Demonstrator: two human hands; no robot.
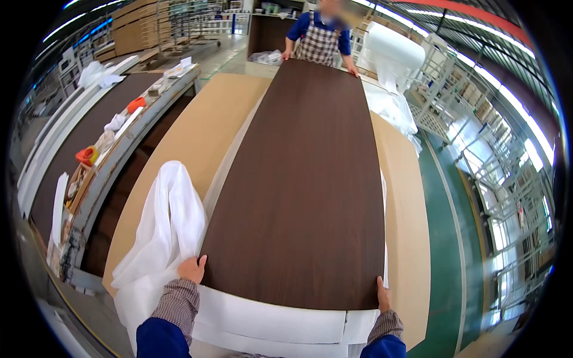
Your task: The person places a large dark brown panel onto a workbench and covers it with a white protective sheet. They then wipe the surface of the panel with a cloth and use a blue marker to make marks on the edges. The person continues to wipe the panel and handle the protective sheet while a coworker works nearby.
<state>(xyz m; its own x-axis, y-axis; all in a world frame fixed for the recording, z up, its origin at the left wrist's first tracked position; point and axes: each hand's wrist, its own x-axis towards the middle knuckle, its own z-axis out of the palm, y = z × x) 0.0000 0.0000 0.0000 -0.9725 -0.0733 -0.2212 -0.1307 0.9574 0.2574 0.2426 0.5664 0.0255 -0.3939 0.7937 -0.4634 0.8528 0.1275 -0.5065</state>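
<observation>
A long dark brown wood-grain panel stretches away from me. At its near left corner my left hand grips the edge, thumb up and the other fingers partly hidden. My right hand holds the near right edge, its fingers mostly tucked out of sight. White foam sheet lies under the panel's near end. Beside my left hand, a bunched white foam wrap rises in a fold. Across from me, a person in a checked apron has both hands on the panel's far end.
Tan board lies beneath, showing on both sides. A workbench on the left carries orange tape dispensers and scraps. At the far right stand a large white foam roll and metal racks, beside a green floor lane.
</observation>
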